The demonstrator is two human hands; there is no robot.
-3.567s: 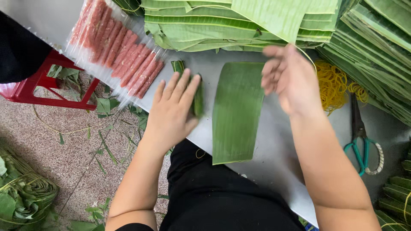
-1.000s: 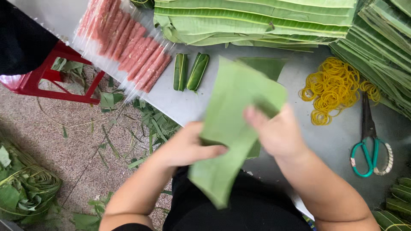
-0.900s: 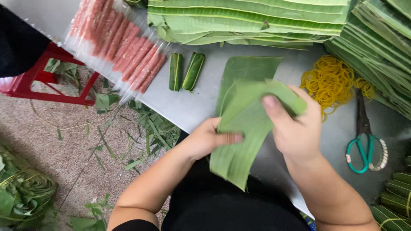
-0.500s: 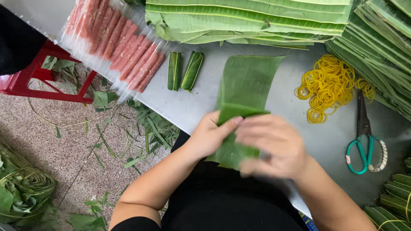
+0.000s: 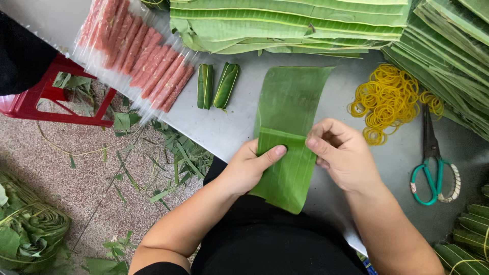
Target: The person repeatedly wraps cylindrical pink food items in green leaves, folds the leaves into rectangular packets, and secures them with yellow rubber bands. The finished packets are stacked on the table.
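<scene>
Centrally, a strip of banana leaf (image 5: 290,137) is seen lying lengthwise on a grey metal counter (image 5: 239,127), its near end hanging over the counter's edge toward the person's lap. A fold has been laid across the strip, and it is held on both sides: the left hand (image 5: 249,168) is clamped on the left edge, thumb pressed flat on top of the fold, while the right hand (image 5: 341,158) is curled shut against the right edge, fingertips pinching the leaf.

Two small finished leaf rolls (image 5: 216,85) are set side by side just beyond the strip, to its left. Further left, a clear packet of pink sausage sticks (image 5: 140,51) is laid near the counter's edge. A tall stack of cut leaves (image 5: 290,25) is piled at the far side. Yellow rubber bands (image 5: 389,99) are heaped to the right of the strip, with green-handled scissors (image 5: 433,163) beside them (blades pointing away).

The folding or creasing step appears to be in hand. The next move would likely call for firm, even pressure along the crease, so that the leaf is neither split nor allowed to spring open.
</scene>
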